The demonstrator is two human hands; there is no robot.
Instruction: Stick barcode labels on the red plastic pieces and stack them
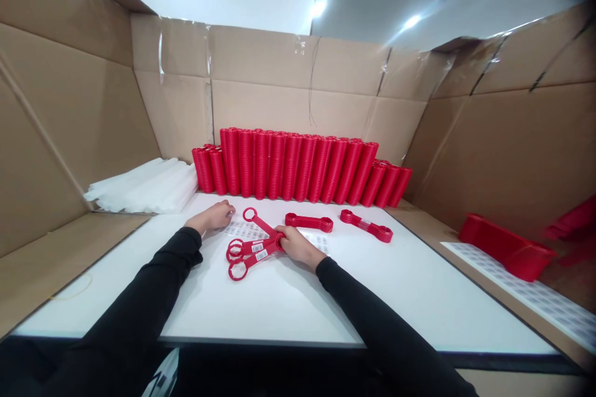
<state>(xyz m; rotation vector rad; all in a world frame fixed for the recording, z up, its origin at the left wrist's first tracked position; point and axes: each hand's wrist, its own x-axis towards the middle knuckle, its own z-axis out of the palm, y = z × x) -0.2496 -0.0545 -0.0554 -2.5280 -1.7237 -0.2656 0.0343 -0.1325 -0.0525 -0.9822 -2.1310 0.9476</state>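
My right hand (300, 247) grips one end of several fanned-out red plastic pieces (254, 248), whose ringed ends point left. White barcode labels show on some of them. Left of these, my left hand (218, 215) is at the edge of a label sheet (246, 229), its fingers pinched together; whatever is between them is too small to name. The sheet lies flat on the white table and passes partly under the red pieces. Just behind my right hand rests a small red stack (309, 222). Another stack (365, 225) with a clear band lies further right.
Tall columns of stacked red pieces (298, 167) line the back of the table (372, 285). White sleeves (149, 186) are piled at the back left. Cardboard walls (279, 62) enclose three sides. At the right, red pieces (505, 247) lie on a printed sheet (526, 291).
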